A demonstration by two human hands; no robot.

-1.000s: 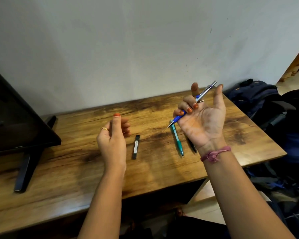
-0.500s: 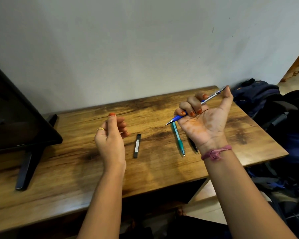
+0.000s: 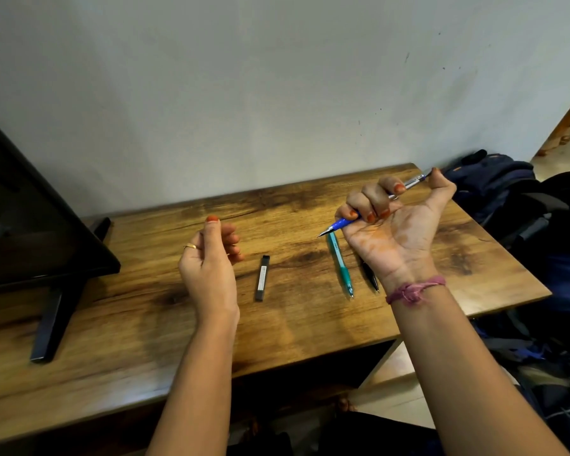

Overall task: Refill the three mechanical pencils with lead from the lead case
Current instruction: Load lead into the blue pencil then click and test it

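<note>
Thumb now pressed on blue pencil (image 3: pixel 372 205) cap, right hand (image 3: pixel 392 225) grip clenched round it; left hand (image 3: pixel 211 258) loosely curled, holding nothing visible; lead case (image 3: pixel 263 278) left on surface (image 3: pixel 145 324).

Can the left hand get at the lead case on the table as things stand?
Probably yes: the left hand hovers just left of the lead case, seems to hold nothing, and nothing lies between them.

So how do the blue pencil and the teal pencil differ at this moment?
The blue pencil is held in the air, gripped by the right hand, whose thumb sits at its rear end; the teal pencil lies flat on the table, untouched. The blue pencil's tip points toward the left hand; the teal pencil's tip points toward the table's near edge. Both are slim, with tapered tips.
</note>
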